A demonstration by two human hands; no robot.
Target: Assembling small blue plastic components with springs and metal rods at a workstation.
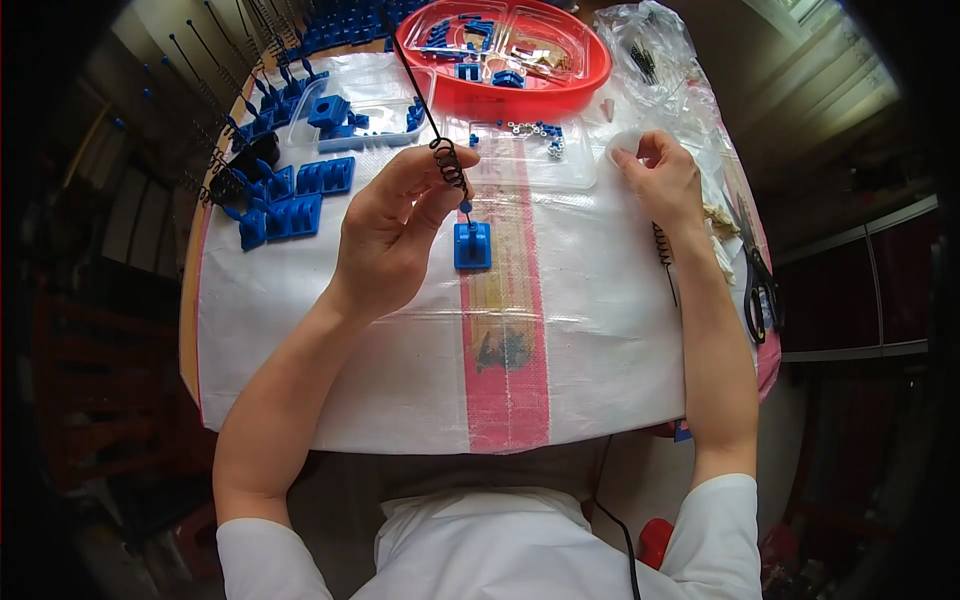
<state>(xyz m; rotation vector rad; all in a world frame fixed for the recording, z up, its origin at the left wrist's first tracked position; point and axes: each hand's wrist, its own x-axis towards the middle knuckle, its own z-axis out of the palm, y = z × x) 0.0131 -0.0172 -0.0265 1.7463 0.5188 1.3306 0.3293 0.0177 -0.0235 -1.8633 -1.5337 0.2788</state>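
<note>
The left hand (395, 235) pinches a long thin black wire rod with a coiled spring section (449, 166) between thumb and fingers, its grip narrow and closed on the coil. The rod's lower tip sits in a small square blue plastic block (472, 245), which lies near the middle of the bench (300, 330), on the pink stripe of the white woven sheet covering it.

The right hand (660, 180) is curled at the far right part of the bench, its fingers closed on a small round translucent white piece (622, 148); how firmly it is held cannot be told.

The blue block looks free on the sheet, with nothing pinning it. If the rod is pushed or tilted, I judge the block could slide or tip, and the tip could slip out. The springy coil could also bend under the pinch.

A second black coiled wire (665, 250) lies under the right wrist, and the forearm could roll it. A clear shallow plastic tray of small nuts and blue bits (535, 150) sits just beyond the hands. A red oval tray (500, 50) stands at the far edge, blue plastic clip parts (295, 200) crowd the far left corner, and black-handled scissors (758, 280) lie at the right edge, near the right elbow's path.
</note>
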